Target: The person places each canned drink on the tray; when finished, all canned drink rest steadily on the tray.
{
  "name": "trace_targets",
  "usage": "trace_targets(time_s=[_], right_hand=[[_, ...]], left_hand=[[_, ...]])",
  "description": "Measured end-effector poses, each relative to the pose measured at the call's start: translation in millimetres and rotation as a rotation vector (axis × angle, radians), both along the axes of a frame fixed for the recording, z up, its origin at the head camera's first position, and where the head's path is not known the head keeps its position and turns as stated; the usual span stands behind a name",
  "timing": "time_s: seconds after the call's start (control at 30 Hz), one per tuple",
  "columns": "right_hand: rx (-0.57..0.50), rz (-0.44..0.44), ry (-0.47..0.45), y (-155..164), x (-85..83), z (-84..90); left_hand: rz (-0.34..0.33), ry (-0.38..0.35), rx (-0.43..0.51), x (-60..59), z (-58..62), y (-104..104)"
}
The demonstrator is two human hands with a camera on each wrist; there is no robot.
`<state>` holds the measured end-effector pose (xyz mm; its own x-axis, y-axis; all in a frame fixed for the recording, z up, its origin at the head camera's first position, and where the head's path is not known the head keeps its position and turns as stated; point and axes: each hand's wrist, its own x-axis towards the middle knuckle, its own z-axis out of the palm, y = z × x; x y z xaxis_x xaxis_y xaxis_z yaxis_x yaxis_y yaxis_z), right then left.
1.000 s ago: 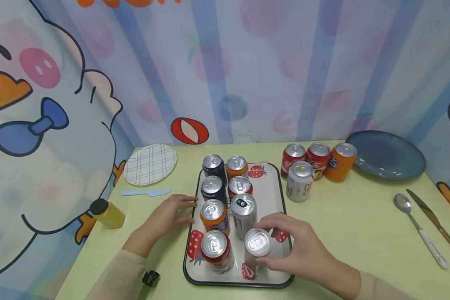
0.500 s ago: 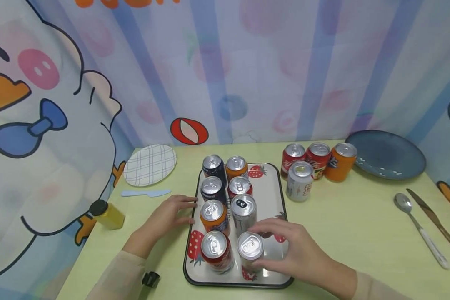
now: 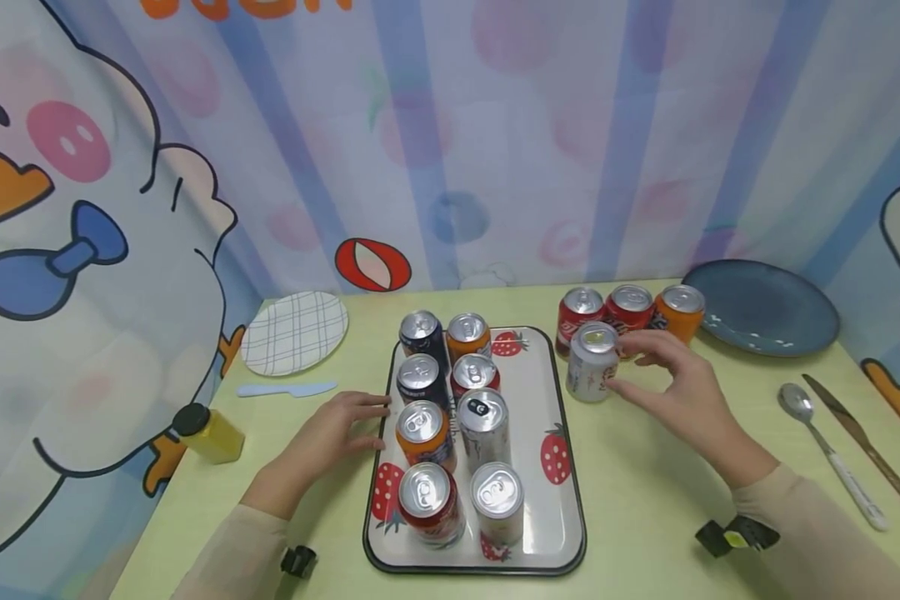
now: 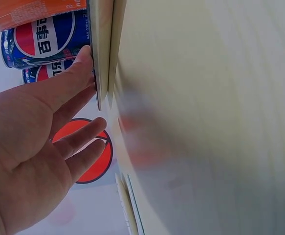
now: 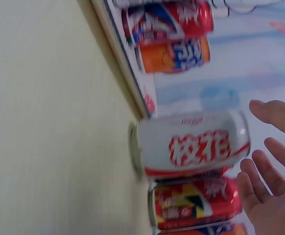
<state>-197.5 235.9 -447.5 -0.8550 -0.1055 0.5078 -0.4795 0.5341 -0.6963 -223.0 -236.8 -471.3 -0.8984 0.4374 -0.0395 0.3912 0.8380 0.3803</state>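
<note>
- Your right hand (image 3: 678, 379) is spread, fingers relaxed and holding nothing, just beside the silver-white aluminium drink can with red lettering (image 3: 592, 361); the right wrist view shows a gap between the fingertips (image 5: 262, 108) and the can's wall.
- That can stands upright on the pale green tabletop (image 3: 667, 492), just right of the white strawberry-print tray with the dark rim (image 3: 552, 392) and in front of two red cans (image 3: 606, 310) and an orange can (image 3: 677, 310).
- To take it cleanly, wrap thumb and fingers round the middle of its body, then lift straight up; a sideways sweep would likely knock the red cans close behind it.
- Your left hand (image 3: 335, 431) lies flat with straight fingers against the tray's left rim, gripping nothing; keeping it there should steady the tray.
- Eight cans fill the tray's left and middle columns; the right strip by the strawberry print (image 3: 554, 457) is bare, the open room for setting down.
- Clear the raised rim on the way in.
- The dark blue ceramic plate (image 3: 765, 307), the metal spoon (image 3: 825, 442) and the knife (image 3: 862, 446) lie well apart to the right.
</note>
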Motion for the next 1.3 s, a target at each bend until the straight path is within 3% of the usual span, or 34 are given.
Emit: trace_targets(time_s=[0.3,0.63,0.97,1.3], right_hand=[[-0.029,-0.028,-0.120,8.6,-31.0,-8.6],[0.034,-0.060,-0.124,-2.2,-34.6,-15.4],[-0.016,-0.141,-0.184,-13.4,-30.7,-4.7],[-0.083,-0.085,-0.180,-49.9,-37.0,6.0]], left_hand=[[-0.021,0.020,0.014,0.3,0.6,0.0],[-0.033,0.013,-0.002,1.4,-4.5,2.2],[-0.006,0.013,-0.001,0.1,1.0,1.3],[0.013,-0.011,-0.005,0.8,2.3,2.5]])
